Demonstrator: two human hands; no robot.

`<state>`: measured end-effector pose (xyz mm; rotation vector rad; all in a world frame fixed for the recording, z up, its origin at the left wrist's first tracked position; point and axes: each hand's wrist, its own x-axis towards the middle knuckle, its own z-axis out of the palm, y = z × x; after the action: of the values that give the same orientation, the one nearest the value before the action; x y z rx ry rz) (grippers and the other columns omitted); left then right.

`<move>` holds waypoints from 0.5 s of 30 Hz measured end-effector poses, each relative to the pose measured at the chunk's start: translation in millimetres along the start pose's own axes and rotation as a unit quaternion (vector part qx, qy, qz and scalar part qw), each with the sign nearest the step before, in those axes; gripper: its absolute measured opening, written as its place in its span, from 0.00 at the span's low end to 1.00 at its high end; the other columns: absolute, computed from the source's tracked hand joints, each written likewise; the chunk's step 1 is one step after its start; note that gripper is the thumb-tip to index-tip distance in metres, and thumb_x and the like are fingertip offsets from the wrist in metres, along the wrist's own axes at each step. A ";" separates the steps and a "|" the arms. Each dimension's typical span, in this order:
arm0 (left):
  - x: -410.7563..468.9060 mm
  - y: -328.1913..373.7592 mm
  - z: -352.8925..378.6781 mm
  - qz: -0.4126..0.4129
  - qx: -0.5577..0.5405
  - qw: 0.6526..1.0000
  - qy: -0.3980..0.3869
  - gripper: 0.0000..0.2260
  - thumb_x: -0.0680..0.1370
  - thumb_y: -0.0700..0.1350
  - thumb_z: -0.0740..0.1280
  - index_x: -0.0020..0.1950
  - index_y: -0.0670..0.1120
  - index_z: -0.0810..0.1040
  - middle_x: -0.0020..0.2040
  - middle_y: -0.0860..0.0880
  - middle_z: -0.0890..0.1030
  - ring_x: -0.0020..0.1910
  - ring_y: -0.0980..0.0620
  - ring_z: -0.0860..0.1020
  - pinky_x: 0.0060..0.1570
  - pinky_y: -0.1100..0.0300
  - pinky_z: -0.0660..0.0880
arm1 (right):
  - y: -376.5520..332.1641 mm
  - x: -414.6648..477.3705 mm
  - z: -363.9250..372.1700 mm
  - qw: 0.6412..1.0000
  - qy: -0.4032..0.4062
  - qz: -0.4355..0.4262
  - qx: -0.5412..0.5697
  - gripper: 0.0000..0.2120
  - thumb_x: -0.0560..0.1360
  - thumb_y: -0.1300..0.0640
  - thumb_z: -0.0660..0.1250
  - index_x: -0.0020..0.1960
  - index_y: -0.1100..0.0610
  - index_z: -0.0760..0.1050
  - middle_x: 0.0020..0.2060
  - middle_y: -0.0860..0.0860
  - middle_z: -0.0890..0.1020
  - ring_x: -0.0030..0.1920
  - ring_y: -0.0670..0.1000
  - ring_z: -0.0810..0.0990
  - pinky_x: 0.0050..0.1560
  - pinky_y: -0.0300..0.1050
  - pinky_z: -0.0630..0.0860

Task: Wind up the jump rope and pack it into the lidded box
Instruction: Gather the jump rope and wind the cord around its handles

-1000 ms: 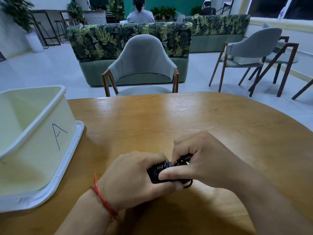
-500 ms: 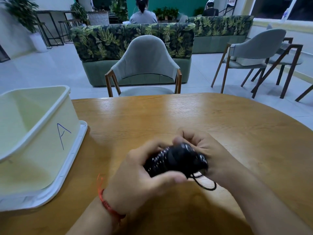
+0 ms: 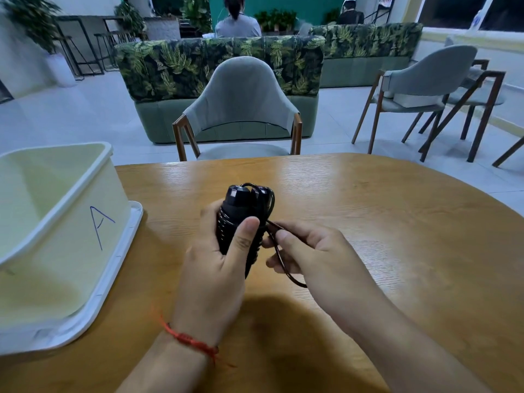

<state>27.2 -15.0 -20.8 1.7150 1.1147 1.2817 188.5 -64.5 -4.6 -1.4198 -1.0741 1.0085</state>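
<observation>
The black jump rope [image 3: 243, 205] is a tight bundle, its cord wound around the two handles, held upright above the wooden table [image 3: 368, 222]. My left hand [image 3: 215, 268] grips the bundle around its middle, thumb across the front. My right hand [image 3: 314, 253] pinches a loose loop of cord [image 3: 283, 265] that hangs off the bundle's right side. The open pale box [image 3: 59, 222], marked with a blue "A", stands at the left on its white lid [image 3: 113, 282].
A grey chair [image 3: 241, 109] is tucked at the table's far edge, with a leaf-patterned sofa [image 3: 221, 66] behind it. More chairs stand at the right. Two people sit far back, facing away.
The bundle has turned from lying sideways between both hands to standing upright in my left hand. My right hand has come off the bundle and now holds the loose loop.
</observation>
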 end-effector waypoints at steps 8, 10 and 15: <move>0.2 0.7 5.6 -0.030 -0.024 0.999 0.015 0.18 0.84 0.64 0.58 0.71 0.60 0.68 0.51 0.57 0.84 0.46 0.59 0.84 0.46 0.53 0.81 | 14.0 -17.7 22.5 0.935 0.034 -0.218 -0.278 0.29 0.84 0.63 0.66 0.83 0.47 0.70 0.75 0.38 0.74 0.73 0.39 0.75 0.71 0.29 0.70; -1.4 1.9 6.9 -0.062 -0.043 0.997 0.008 0.14 0.86 0.61 0.56 0.71 0.61 0.66 0.54 0.57 0.84 0.52 0.65 0.84 0.50 0.58 0.78 | 13.2 -19.7 27.0 0.930 0.021 -0.231 -0.284 0.30 0.83 0.65 0.64 0.84 0.51 0.69 0.80 0.41 0.73 0.79 0.38 0.70 0.76 0.27 0.63; -5.6 5.0 11.6 -0.084 -0.150 0.985 -0.030 0.13 0.90 0.51 0.55 0.74 0.64 0.67 0.57 0.61 0.87 0.60 0.60 0.85 0.60 0.56 0.83 | 9.3 -29.2 33.0 0.925 -0.044 -0.203 -0.318 0.36 0.86 0.59 0.59 0.89 0.42 0.50 0.89 0.39 0.52 0.86 0.38 0.52 0.78 0.25 0.52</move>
<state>38.7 -22.6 -21.2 1.3974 0.9559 1.2159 150.4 -85.3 -16.3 -1.5578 -1.7841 0.4300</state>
